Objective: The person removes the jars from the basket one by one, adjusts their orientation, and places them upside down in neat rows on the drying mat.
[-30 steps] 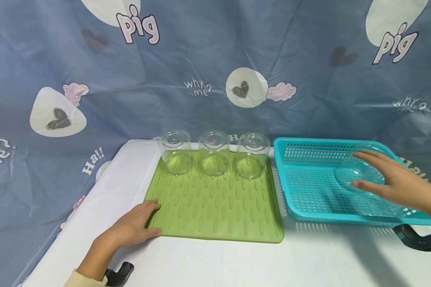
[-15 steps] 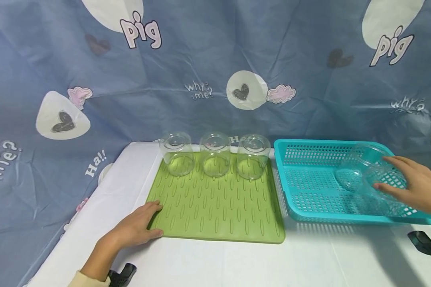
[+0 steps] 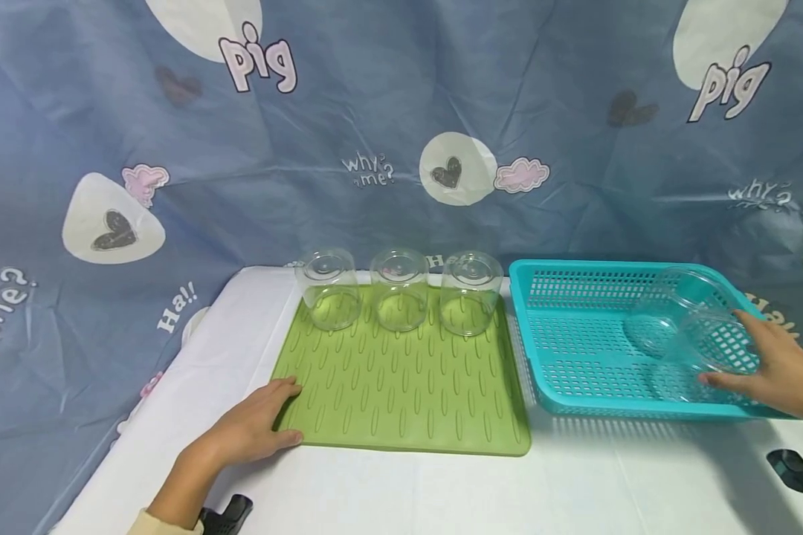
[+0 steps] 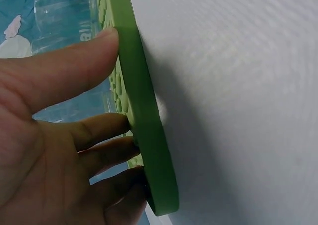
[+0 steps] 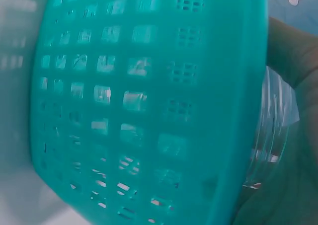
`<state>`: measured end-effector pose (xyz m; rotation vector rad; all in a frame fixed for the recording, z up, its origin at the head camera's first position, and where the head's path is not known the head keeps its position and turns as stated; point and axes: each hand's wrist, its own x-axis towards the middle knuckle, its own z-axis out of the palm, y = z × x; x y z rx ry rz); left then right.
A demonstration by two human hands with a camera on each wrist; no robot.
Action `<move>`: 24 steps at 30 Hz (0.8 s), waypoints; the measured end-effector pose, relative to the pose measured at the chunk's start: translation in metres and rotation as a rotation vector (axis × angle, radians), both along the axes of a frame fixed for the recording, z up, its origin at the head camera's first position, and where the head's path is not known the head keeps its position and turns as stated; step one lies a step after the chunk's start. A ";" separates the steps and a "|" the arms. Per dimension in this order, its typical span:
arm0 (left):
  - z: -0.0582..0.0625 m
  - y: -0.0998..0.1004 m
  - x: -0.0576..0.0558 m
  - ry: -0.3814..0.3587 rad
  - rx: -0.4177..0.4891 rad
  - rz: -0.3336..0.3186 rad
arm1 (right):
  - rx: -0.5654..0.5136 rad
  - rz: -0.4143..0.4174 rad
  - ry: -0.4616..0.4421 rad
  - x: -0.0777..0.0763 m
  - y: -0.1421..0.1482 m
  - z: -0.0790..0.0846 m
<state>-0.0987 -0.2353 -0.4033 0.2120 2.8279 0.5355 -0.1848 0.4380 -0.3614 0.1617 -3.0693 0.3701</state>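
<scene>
My left hand (image 3: 250, 423) rests at the left edge of a green ridged drying mat (image 3: 401, 401). In the left wrist view its thumb (image 4: 94, 56) and fingertips meet the mat's rim, the fingers relaxed. My right hand (image 3: 789, 371) is at the right end of a turquoise basket (image 3: 616, 407), thumb and fingers round the sides of a clear glass cup (image 3: 682, 364). The right wrist view shows that cup (image 5: 271, 120) between the hand and the basket wall, which hides the fingertips. Another clear glass cup (image 3: 645, 327) lies just behind it.
Three clear glass cups stand upside down in a row along the mat's back edge: left cup (image 3: 334, 297), middle cup (image 3: 399, 297), right cup (image 3: 470, 297). A white cloth (image 3: 375, 494) covers the table. A blue printed curtain (image 3: 348, 96) hangs behind.
My right hand has moved right and down from above the rear cup to the nearer cup at the basket's right end. The left hand stays at the mat.
</scene>
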 end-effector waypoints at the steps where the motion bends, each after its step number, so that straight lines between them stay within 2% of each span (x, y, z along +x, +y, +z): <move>1: 0.000 0.000 0.000 0.000 -0.001 0.000 | -0.003 -0.008 0.002 0.000 0.001 -0.002; 10: 0.003 -0.001 0.001 0.013 -0.006 -0.007 | -0.056 -0.110 -0.039 0.001 0.008 -0.007; 19: -0.001 -0.001 0.002 0.002 0.000 -0.007 | -0.122 -0.157 -0.071 0.003 0.012 -0.015; 21: -0.001 0.000 0.001 -0.002 0.001 -0.007 | -0.147 -0.171 -0.047 0.004 0.013 -0.016; 24: -0.001 0.001 0.000 -0.008 0.003 -0.009 | -0.179 -0.181 0.051 0.003 0.024 -0.026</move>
